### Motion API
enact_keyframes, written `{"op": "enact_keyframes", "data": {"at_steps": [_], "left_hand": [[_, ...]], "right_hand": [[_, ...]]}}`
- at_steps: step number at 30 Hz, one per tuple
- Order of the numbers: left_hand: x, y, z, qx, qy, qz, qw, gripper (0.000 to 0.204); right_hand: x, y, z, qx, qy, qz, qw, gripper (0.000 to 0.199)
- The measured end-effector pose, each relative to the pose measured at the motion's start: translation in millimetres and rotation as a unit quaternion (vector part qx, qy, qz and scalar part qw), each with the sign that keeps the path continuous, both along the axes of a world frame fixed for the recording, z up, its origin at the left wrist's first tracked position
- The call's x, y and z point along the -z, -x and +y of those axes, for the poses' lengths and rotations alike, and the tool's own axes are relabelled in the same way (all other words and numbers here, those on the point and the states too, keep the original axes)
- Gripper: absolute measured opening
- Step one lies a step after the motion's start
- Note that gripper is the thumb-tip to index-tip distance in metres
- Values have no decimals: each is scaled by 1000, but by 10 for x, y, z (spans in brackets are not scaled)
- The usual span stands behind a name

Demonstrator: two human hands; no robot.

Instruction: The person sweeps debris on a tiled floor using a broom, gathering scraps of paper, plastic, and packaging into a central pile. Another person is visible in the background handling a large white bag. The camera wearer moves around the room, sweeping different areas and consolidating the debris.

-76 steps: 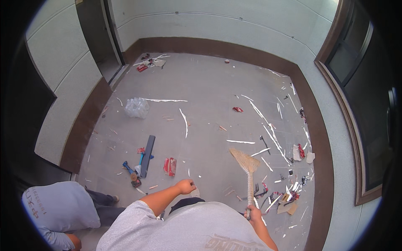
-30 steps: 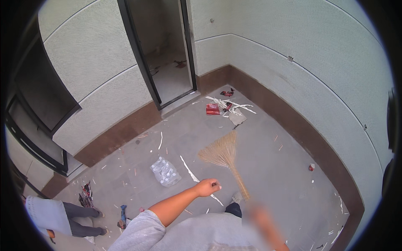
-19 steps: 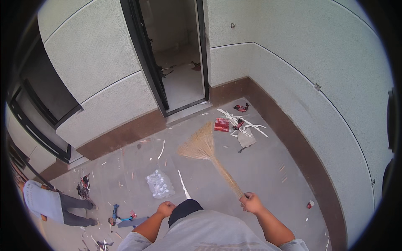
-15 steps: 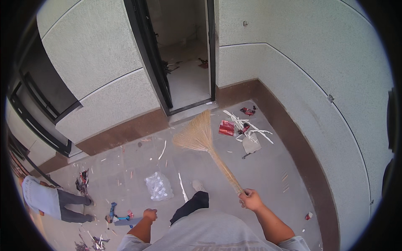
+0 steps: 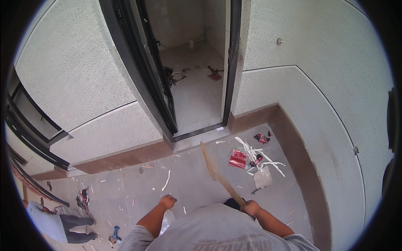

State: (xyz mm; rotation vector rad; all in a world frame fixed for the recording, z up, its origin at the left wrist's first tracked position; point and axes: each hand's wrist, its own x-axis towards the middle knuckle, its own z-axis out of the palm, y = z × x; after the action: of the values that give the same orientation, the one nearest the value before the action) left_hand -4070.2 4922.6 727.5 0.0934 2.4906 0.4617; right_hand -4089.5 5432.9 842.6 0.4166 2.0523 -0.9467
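Note:
A straw broom [image 5: 212,167] slants up and to the left from my right hand [image 5: 251,208], which is wrapped round its handle. Its head shows narrow, edge-on, above the grey floor in front of the doorway sill. My left hand [image 5: 168,202] is held out in front of me, closed in a loose fist with nothing visible in it. Behind that forearm a clear plastic bag [image 5: 168,221] lies on the floor, mostly hidden. Right of the broom is a pile of white strips [image 5: 250,149], with a red packet [image 5: 238,159] and a torn piece of cardboard [image 5: 262,178].
An open doorway [image 5: 197,104] with a dark frame stands ahead, scraps lying inside. Pale walls with a brown base [image 5: 299,146] curve round the right. A co-worker [image 5: 63,221] bends at the far left, near dark scraps [image 5: 83,196] and a blue tool [image 5: 114,235].
I have moved nearer the doorway. The broom has turned from broadside to edge-on, still in my right hand. My left hand has come up and forward, and the plastic bag has slipped behind my arm.

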Motion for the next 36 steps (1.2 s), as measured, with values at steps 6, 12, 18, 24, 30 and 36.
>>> {"op": "enact_keyframes", "data": {"at_steps": [6, 12, 18, 24, 30, 36], "left_hand": [[-296, 2437, 428, -357, -317, 109, 872, 28], [262, 2411, -260, 167, 116, 29, 979, 25], [864, 2264, -804, 446, 240, -318, 802, 53], [1324, 2997, -708, -4, 46, -292, 955, 30], [1572, 4887, -1182, -174, -58, -232, 955, 23], [795, 8550, -1955, -309, -130, -79, 939, 21]], "right_hand": [[1269, 1809, 291, -193, 32, 117, 974, 50], [618, 4471, -320, -9, 158, -78, 984, 36], [186, 6708, -999, 35, 198, -18, 979, 18], [484, 8357, -2511, 188, 318, -55, 927, 17], [860, 10185, -3817, 283, 252, -73, 923, 17], [859, 12022, -3921, 243, 83, -8, 966, 20]]}}
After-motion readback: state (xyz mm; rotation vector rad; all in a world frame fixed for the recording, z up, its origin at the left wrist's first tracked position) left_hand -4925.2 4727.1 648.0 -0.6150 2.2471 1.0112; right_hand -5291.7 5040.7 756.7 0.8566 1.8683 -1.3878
